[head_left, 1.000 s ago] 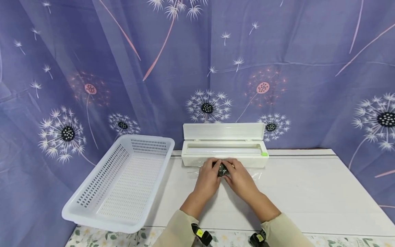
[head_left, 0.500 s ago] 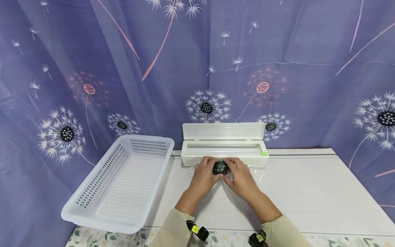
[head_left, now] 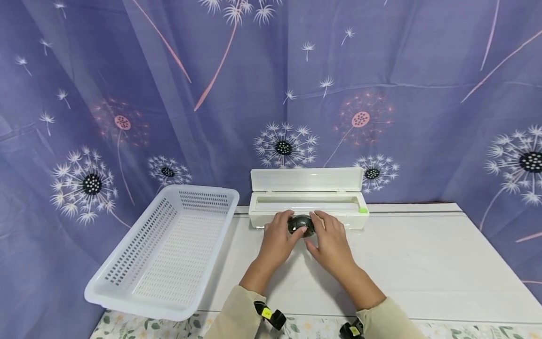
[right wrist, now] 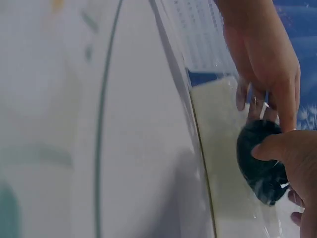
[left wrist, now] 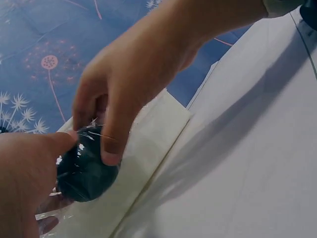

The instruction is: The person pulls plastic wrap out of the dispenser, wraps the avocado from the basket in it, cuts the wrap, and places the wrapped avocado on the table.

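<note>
A dark green, glossy oval object (head_left: 300, 225) with clear cling film (left wrist: 81, 148) over it is held between both hands, just in front of a white dispenser box (head_left: 264, 220). My left hand (head_left: 274, 240) grips its left side, with the thumb across its near face in the head view. My right hand (head_left: 332, 242) curls in from the right, fingertips at the far edge. In the left wrist view, a right-hand finger or thumb presses the object. Loose film shows around the fingertips in the right wrist view. The object's underside is hidden.
The dispenser's lid (head_left: 306, 180) stands raised against a purple dandelion curtain (head_left: 220, 141). Inside lies a white roll (head_left: 305, 206), and a green slider (head_left: 362, 211) sits at its right end. A white slotted basket (head_left: 95, 292) stands left. White cloth (head_left: 423, 268) covers the table.
The dark green object has come up slightly towards the dispenser and now overlaps its front. My left thumb has moved onto its face, and my right hand has shifted slightly upward.
</note>
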### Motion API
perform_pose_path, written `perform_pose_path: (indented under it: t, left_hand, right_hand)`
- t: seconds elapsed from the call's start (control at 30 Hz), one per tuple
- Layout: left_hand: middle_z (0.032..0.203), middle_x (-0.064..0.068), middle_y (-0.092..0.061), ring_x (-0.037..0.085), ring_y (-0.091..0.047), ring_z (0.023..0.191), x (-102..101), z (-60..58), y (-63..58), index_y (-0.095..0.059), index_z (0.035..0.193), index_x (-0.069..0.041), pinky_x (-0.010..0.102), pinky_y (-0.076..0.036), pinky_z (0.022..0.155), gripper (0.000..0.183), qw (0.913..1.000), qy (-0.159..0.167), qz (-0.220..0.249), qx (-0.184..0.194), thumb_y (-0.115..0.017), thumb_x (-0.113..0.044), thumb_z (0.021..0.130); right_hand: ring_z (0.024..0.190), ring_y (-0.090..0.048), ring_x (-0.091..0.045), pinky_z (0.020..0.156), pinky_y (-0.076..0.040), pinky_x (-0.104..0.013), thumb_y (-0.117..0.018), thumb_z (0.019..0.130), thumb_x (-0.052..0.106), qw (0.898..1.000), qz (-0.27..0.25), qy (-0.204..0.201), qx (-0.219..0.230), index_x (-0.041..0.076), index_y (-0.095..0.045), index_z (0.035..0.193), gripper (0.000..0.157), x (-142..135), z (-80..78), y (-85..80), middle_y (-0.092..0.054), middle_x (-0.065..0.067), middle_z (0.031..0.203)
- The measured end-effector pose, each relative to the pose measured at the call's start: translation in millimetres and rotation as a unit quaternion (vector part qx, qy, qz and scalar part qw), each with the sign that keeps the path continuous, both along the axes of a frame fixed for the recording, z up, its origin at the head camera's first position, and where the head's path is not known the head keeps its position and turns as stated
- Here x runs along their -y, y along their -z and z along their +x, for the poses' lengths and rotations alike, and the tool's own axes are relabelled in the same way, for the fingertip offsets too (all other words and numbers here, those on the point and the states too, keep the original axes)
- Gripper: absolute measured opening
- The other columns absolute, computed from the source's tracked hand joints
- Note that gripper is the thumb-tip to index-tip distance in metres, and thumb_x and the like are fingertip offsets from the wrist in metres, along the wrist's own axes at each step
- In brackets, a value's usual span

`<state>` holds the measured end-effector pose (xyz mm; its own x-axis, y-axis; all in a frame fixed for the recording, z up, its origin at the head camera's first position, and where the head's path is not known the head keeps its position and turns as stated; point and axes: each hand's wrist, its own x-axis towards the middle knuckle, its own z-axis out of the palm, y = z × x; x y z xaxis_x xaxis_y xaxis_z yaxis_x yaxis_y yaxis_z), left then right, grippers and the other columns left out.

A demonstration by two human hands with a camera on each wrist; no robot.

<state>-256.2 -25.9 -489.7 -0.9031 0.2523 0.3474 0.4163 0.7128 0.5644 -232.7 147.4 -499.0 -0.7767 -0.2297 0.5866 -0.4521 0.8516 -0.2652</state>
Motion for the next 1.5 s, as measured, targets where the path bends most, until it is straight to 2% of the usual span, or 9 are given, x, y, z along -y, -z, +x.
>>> perform_pose_path:
  t: [0.2, 0.37, 0.5, 0.63, 0.73, 0.83, 1.07, 1.23, 1.5]
  left_hand:
    - [0.121, 0.005, -0.069, 0.025, -0.063, 0.113, -1.0, -0.6, -6.6, -0.063, 0.124, -0.014, 0.046, -0.043, 0.089, 0.043, 0.9990, -0.028, -0.010, -0.032, -0.061, -0.049, 0.098]
    - [0.123, 0.005, -0.068, 0.029, -0.058, 0.121, -2.8, -1.2, -7.7, -0.067, 0.124, -0.014, 0.046, -0.043, 0.092, 0.044, 0.9976, -0.048, -0.019, -0.046, -0.060, -0.049, 0.098]
    - [0.130, 0.006, -0.063, 0.030, -0.053, 0.128, -2.9, -2.5, -11.7, -0.067, 0.128, -0.012, 0.050, -0.043, 0.098, 0.046, 0.9978, -0.043, -0.007, -0.050, -0.059, -0.047, 0.100]
    - [0.135, 0.006, -0.059, 0.029, -0.049, 0.133, -4.0, -0.2, -20.0, -0.064, 0.133, -0.012, 0.051, -0.041, 0.105, 0.036, 0.9978, -0.027, 0.027, -0.054, -0.057, -0.031, 0.102]
    - [0.129, 0.006, -0.059, 0.027, -0.051, 0.130, -5.5, 4.0, -28.7, -0.066, 0.126, -0.013, 0.050, -0.040, 0.107, 0.035, 0.9967, -0.019, 0.039, -0.069, -0.058, -0.012, 0.092]
    - [0.126, 0.006, -0.060, 0.027, -0.053, 0.128, -6.8, 8.9, -36.4, -0.066, 0.124, -0.013, 0.052, -0.040, 0.108, 0.041, 0.9972, -0.012, 0.006, -0.074, -0.062, -0.006, 0.084]
    - [0.140, 0.003, -0.057, 0.027, -0.048, 0.137, -7.7, 11.0, -38.3, -0.059, 0.139, -0.014, 0.056, -0.036, 0.114, 0.053, 0.9930, -0.007, -0.095, -0.070, -0.072, -0.016, 0.087]
    - [0.144, 0.000, -0.056, 0.027, -0.044, 0.141, -6.0, 3.1, -35.4, -0.055, 0.145, -0.016, 0.060, -0.033, 0.116, 0.062, 0.9917, -0.008, -0.109, -0.067, -0.076, -0.018, 0.086]
    - [0.146, 0.003, -0.055, 0.028, -0.045, 0.142, -2.1, -9.9, -30.6, -0.048, 0.149, -0.016, 0.059, -0.033, 0.117, 0.076, 0.9934, -0.001, -0.102, -0.054, -0.083, -0.018, 0.081]
  right_hand:
    - [0.121, -0.054, -0.039, 0.103, -0.042, -0.057, -0.085, 0.075, 0.013, 0.998, -0.002, -0.031, -0.062, 0.000, -0.059, 0.132, 0.064, 9.1, 2.7, -8.1, -0.057, -0.019, 0.131]
    - [0.120, -0.055, -0.038, 0.102, -0.042, -0.056, -0.087, 0.076, 0.013, 0.997, -0.001, -0.031, -0.064, -0.001, -0.061, 0.129, 0.061, 10.9, 0.0, -10.9, -0.059, -0.018, 0.127]
    - [0.123, -0.055, -0.037, 0.104, -0.042, -0.056, -0.087, 0.078, 0.018, 0.998, 0.005, -0.028, -0.050, 0.000, -0.061, 0.131, 0.061, 11.0, -1.9, -12.7, -0.060, -0.016, 0.129]
    - [0.125, -0.054, -0.036, 0.106, -0.040, -0.056, -0.085, 0.081, 0.023, 0.999, 0.012, -0.028, -0.036, 0.000, -0.061, 0.133, 0.061, 10.4, -3.6, -15.2, -0.060, -0.016, 0.130]
    - [0.125, -0.054, -0.037, 0.108, -0.038, -0.056, -0.084, 0.082, 0.023, 0.999, 0.005, -0.028, -0.029, -0.001, -0.060, 0.132, 0.060, 9.6, -5.0, -19.1, -0.062, -0.017, 0.129]
    - [0.128, -0.053, -0.039, 0.110, -0.035, -0.055, -0.083, 0.083, 0.021, 0.999, -0.012, -0.029, -0.016, -0.001, -0.058, 0.133, 0.060, 8.3, -6.6, -23.4, -0.063, -0.018, 0.129]
    - [0.131, -0.051, -0.041, 0.110, -0.035, -0.059, -0.076, 0.089, 0.024, 0.999, -0.037, -0.031, -0.015, -0.002, -0.060, 0.131, 0.052, 4.4, -11.6, -29.4, -0.060, -0.021, 0.134]
    - [0.129, -0.050, -0.041, 0.111, -0.033, -0.061, -0.071, 0.093, 0.028, 0.999, -0.041, -0.032, -0.003, -0.001, -0.062, 0.133, 0.050, 1.7, -16.1, -32.5, -0.056, -0.020, 0.132]
    - [0.129, -0.050, -0.039, 0.117, -0.029, -0.060, -0.080, 0.084, 0.027, 0.998, -0.014, -0.050, 0.047, 0.001, -0.052, 0.144, 0.071, -5.6, -24.8, -34.9, -0.055, -0.019, 0.135]
